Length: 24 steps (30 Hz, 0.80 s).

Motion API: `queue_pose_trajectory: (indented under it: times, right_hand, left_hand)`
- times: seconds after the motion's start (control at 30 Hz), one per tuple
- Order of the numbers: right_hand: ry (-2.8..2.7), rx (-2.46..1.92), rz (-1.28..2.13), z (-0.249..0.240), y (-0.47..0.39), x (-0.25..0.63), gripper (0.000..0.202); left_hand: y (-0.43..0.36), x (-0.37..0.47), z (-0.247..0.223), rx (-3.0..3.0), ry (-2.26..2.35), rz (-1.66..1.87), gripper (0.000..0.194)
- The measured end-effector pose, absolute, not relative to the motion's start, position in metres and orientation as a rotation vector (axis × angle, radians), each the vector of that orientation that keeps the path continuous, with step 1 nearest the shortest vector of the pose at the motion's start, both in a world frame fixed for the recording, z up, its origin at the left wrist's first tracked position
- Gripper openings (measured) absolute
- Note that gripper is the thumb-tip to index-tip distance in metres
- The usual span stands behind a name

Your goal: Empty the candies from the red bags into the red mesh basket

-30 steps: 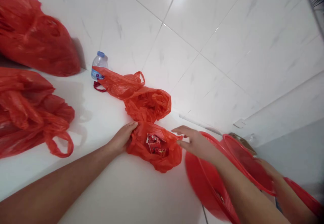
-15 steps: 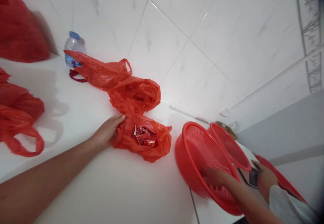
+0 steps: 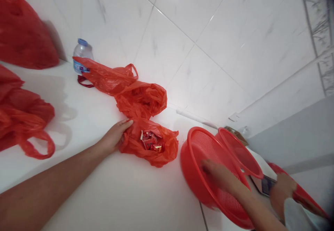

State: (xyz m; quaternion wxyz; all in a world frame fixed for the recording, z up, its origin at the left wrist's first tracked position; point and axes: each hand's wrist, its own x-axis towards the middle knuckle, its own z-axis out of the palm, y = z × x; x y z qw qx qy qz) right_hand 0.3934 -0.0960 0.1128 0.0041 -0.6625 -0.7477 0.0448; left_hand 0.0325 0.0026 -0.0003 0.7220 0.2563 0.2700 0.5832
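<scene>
My left hand point(image 3: 118, 135) pinches the left edge of a red plastic bag point(image 3: 168, 154), its thumb on the rim. Inside the bag's open mouth lie several small red packets point(image 3: 151, 142), one with a gold patch. To the right, my right hand point(image 3: 215, 172) is inside a large red perforated plastic basket point(image 3: 186, 158). Its fingers look curled together but are blurred, and anything in them is hidden. Two more red plastic bags, one crumpled open point(image 3: 146, 100) and one flattened point(image 3: 112, 78), lie just behind the held bag.
A clear bottle with a blue cap point(image 3: 82, 52) stands by the tiled wall. Full red bags point(image 3: 26, 36) sit at the left. Another red basket point(image 3: 241, 154) is behind the large one. At far right, another person's hand point(image 3: 283, 189) is beside a scale point(image 3: 267, 184).
My right hand has moved up and left inside the basket, its fingers now more curled. The other person's hand has shifted slightly right. My left hand keeps its hold, and the view has shifted slightly.
</scene>
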Motion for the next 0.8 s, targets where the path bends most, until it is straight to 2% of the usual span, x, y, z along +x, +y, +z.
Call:
queue_pose_trajectory:
  times: [0.07,0.13,0.27,0.37,0.53,0.67,0.8]
  right_hand:
    - [-2.392,-1.967,-0.166,0.123,-0.086,0.385,0.011]
    - [-2.393,-1.798,-0.287,0.136,-0.078,0.364,0.010]
    - [-2.439,-1.381,-0.314,0.153,-0.068,0.299,0.018]
    - [-2.547,-1.174,-0.208,0.147,-0.053,0.257,0.021]
    - [-2.832,-1.228,-0.007,0.126,-0.019,0.233,0.038]
    - [-2.977,-1.368,-0.234,0.118,-0.010,0.244,0.041]
    - [-3.052,-1.415,-0.440,0.114,-0.015,0.261,0.053]
  left_hand:
    - [0.002,0.033,0.000,0.568,0.566,1.291,0.024]
    - [0.002,0.033,0.000,0.574,0.544,1.290,0.025]
    - [0.001,0.032,0.000,0.592,0.537,1.284,0.026]
    - [0.000,0.032,0.002,0.604,0.544,1.286,0.025]
    - [-0.002,0.032,0.003,0.609,0.506,1.288,0.023]
    - [-0.001,0.032,0.001,0.611,0.480,1.313,0.021]
    - [0.001,0.033,0.000,0.608,0.470,1.318,0.020]
